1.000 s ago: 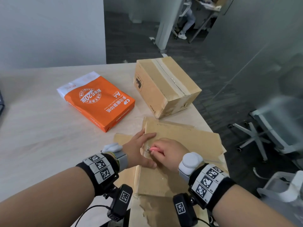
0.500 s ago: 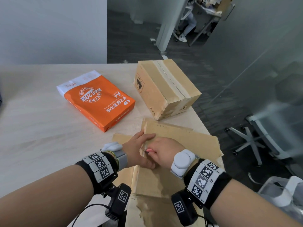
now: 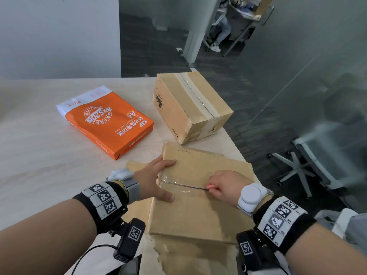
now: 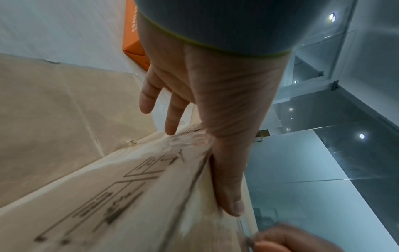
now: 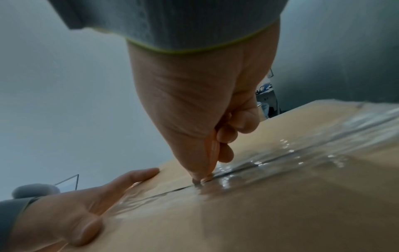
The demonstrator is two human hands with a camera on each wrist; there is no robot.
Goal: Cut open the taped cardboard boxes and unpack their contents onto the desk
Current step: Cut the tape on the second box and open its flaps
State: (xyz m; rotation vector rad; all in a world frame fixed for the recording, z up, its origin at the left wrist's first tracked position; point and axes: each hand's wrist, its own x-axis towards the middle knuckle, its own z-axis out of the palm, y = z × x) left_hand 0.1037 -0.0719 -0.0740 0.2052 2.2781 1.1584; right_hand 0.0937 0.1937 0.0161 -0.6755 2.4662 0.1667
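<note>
Readable on the orange paper ream (image 3: 111, 124), lying on the counter (image 3: 39, 155): "A4", "CJP", "520", "80" on the white end, plus Chinese characters, all upside down from the head view. On the side of the upright taped box (image 3: 186, 108): "PICO" near the lower corner, with a small dark stamp above, illegible. On the flat box (image 4: 121, 196): blurred printed frames and characters, unreadable.
</note>
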